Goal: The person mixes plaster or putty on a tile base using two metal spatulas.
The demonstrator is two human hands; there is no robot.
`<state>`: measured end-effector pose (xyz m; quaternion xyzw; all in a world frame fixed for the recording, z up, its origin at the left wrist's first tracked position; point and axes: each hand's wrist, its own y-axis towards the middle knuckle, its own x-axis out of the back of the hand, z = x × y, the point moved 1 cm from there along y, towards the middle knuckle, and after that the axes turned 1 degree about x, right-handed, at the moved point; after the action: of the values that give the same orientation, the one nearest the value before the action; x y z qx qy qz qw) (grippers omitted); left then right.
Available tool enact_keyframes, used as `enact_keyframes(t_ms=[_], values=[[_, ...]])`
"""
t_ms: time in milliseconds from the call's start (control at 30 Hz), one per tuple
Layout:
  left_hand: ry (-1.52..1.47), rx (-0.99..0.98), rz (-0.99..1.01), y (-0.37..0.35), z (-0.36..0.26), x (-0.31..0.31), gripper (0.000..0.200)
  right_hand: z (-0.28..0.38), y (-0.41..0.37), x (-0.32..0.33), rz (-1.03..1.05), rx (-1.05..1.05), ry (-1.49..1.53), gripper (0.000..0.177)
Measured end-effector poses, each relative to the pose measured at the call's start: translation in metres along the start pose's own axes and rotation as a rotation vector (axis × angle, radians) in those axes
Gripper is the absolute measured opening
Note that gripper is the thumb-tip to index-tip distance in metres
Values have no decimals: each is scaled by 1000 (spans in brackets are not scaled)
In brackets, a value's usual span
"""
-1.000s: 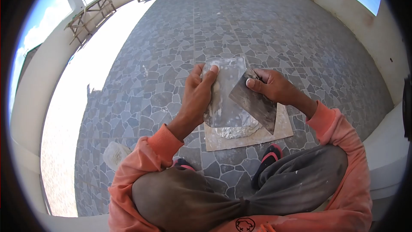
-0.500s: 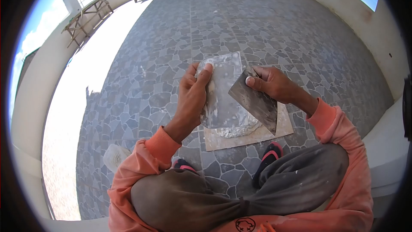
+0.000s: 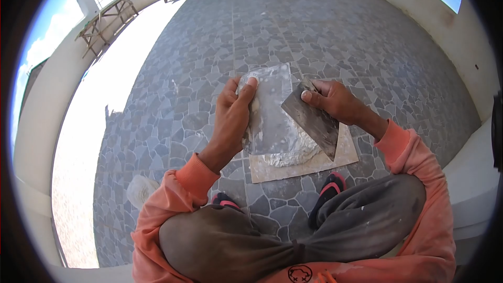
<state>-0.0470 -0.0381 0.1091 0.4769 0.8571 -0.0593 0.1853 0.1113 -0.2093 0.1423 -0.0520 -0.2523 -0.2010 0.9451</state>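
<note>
Since half a second ago, the grey sheet [image 3: 271, 118] and dark plate [image 3: 315, 121] have drawn slightly apart. At left, a white bundle [image 3: 140, 191] sits on the tiled floor [image 3: 194, 121]. Next, the left hand [image 3: 234, 106] is clamped on the sheet's left edge, thumb across its face. White paste [image 3: 294, 157], partly hidden behind the sheet, lies on a board [image 3: 346, 158]. Farther right, the plate hangs tilted, pinched at its upper end by the right hand [image 3: 336, 102].
</note>
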Motion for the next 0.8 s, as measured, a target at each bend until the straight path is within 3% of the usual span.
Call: enact_keyframes(t_ms=[167, 267, 400, 500, 633, 733, 800], values=[[-54, 35, 15, 4, 6, 6, 29, -33, 7, 13, -44, -79, -39, 60], [49, 10, 2, 4, 2, 11, 32, -55, 2, 9, -27, -236, -276, 64], [208, -28, -94, 20, 21, 28, 51, -61, -4, -5, -81, -388, -59, 59], [426, 30, -143, 32, 31, 34, 55, -85, -4, -14, -133, -352, 192, 51], [870, -53, 5, 88, 55, 81, 44, -89, 1, -9, -39, -391, -178, 41], [1002, -30, 110, 129, 76, 104, 43, -67, 20, 2, 168, -378, -500, 37], [988, 55, 108, 146, 94, 107, 42, -87, 42, 14, 160, -304, -540, 34]])
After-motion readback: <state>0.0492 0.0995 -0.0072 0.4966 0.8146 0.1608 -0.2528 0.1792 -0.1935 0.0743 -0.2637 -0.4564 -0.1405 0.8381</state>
